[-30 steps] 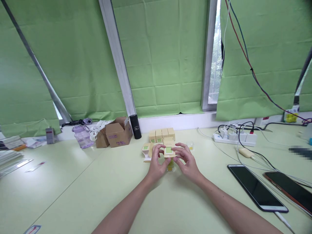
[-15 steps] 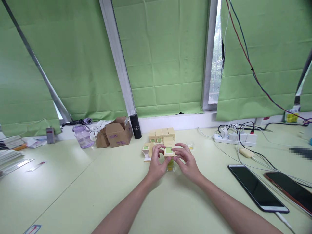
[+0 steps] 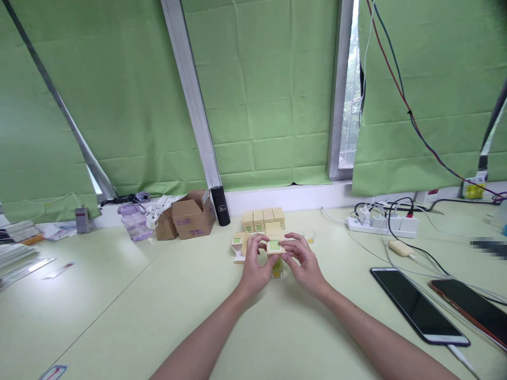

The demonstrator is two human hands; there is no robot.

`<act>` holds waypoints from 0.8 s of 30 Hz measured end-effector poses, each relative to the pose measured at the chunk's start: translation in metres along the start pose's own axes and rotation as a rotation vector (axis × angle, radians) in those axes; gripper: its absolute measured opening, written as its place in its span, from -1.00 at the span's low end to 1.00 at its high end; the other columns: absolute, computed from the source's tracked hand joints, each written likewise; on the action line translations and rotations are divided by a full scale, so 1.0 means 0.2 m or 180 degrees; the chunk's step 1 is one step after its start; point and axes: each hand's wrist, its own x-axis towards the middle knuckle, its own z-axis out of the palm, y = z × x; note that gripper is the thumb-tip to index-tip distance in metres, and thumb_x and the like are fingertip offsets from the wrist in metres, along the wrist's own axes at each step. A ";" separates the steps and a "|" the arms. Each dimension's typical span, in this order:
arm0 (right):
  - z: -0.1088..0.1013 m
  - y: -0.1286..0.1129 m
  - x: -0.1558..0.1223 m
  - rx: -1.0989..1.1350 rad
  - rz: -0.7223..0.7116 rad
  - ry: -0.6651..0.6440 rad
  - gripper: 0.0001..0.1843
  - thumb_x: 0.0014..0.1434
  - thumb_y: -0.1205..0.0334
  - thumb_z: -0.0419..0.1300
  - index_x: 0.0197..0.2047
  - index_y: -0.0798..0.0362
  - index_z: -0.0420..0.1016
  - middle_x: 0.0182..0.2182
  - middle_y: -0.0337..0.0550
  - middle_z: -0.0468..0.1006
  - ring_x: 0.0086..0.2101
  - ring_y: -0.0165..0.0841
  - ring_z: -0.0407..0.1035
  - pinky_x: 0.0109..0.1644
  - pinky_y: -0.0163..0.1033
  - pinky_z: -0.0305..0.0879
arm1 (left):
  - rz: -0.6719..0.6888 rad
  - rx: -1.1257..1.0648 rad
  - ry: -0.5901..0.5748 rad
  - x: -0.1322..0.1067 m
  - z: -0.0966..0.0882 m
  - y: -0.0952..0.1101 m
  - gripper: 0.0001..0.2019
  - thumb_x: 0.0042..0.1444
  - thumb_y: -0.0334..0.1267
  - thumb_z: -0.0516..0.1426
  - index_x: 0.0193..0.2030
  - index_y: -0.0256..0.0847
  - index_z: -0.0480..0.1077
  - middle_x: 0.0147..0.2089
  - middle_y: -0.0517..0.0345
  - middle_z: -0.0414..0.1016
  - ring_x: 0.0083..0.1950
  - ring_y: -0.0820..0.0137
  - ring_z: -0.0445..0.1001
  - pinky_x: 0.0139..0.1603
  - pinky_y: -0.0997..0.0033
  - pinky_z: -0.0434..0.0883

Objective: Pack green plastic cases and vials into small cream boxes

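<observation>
My left hand (image 3: 255, 264) and my right hand (image 3: 304, 262) meet at the middle of the pale green table (image 3: 138, 311). Together they pinch a small beige box with a green label (image 3: 274, 244), holding it just above a small glass jar with a yellow base (image 3: 277, 269). The left fingers grip the box's left side, the right fingers its right side. Behind the hands stands a row of several matching beige boxes (image 3: 263, 218). Another such box (image 3: 237, 240) lies to the left, on a white stand.
An open cardboard box (image 3: 193, 215), a black cylinder (image 3: 220, 206) and a purple bottle (image 3: 134, 220) stand at the back left. A power strip with cables (image 3: 380, 222) and two phones (image 3: 420, 306) lie at the right. A small clear item (image 3: 309, 236) sits near the boxes.
Both hands with the beige box have edged slightly away from me and up; otherwise nothing has moved.
</observation>
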 end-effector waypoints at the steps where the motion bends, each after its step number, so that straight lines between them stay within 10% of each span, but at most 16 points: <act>1: 0.00 0.00 0.00 0.0031 0.0020 -0.0006 -0.68 0.34 -0.06 0.28 0.07 -0.13 0.61 0.20 0.03 0.31 0.08 -0.15 0.48 0.14 0.03 0.55 | 0.0025 -0.0016 -0.0019 0.00 0.00 0.00 -0.65 0.24 -0.15 0.27 0.11 -0.02 0.31 0.18 0.02 0.34 0.03 0.24 0.42 0.09 0.17 0.34; 13: 0.01 0.02 0.02 0.0576 0.0153 -0.0278 -0.54 0.28 -0.13 0.33 0.18 -0.16 0.55 0.31 0.03 0.43 0.35 -0.05 0.27 0.42 0.16 0.24 | 0.0293 0.0356 0.0003 -0.01 -0.02 -0.01 -0.60 0.37 -0.09 0.15 0.30 -0.02 0.28 0.39 -0.10 0.21 0.49 0.05 0.17 0.47 -0.10 0.18; 24: 0.01 -0.07 -0.01 0.0031 -0.0259 -0.0305 -0.36 0.42 -0.06 0.16 0.48 -0.30 0.12 0.45 -0.09 0.20 0.39 -0.10 0.16 0.45 0.17 0.20 | 0.0050 0.0602 0.0346 0.00 -0.02 -0.02 -0.53 0.34 -0.01 0.17 0.31 -0.08 0.33 0.32 -0.13 0.29 0.41 0.02 0.27 0.41 -0.07 0.26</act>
